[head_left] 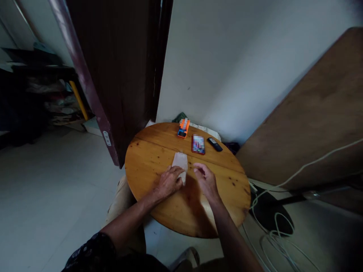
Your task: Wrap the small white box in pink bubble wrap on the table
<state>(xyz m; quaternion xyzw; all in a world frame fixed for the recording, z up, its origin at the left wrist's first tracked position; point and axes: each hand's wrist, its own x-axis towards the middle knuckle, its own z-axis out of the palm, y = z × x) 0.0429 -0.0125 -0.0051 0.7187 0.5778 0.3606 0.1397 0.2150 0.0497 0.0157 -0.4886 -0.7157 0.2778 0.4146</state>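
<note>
A flat, whitish, translucent piece [180, 159], plastic by its look, lies on the round wooden table [153, 145]. My left hand [170, 180] rests over its lower left part, with the thumb and fingers closed about its near edge. Part of the piece is hidden under those fingers. To the right, my right hand [206, 179] hovers over the table, apart from the piece; its fingers are loosely bent and spread from the thumb, holding nothing that I can see.
An orange and blue tape dispenser [183, 128], a small pixelated rectangular item [198, 144] and a black remote-like device [214, 144] lie toward the table's far side. Behind them rises a wall [227, 56]. Loose white cable [279, 226] runs across the floor at right.
</note>
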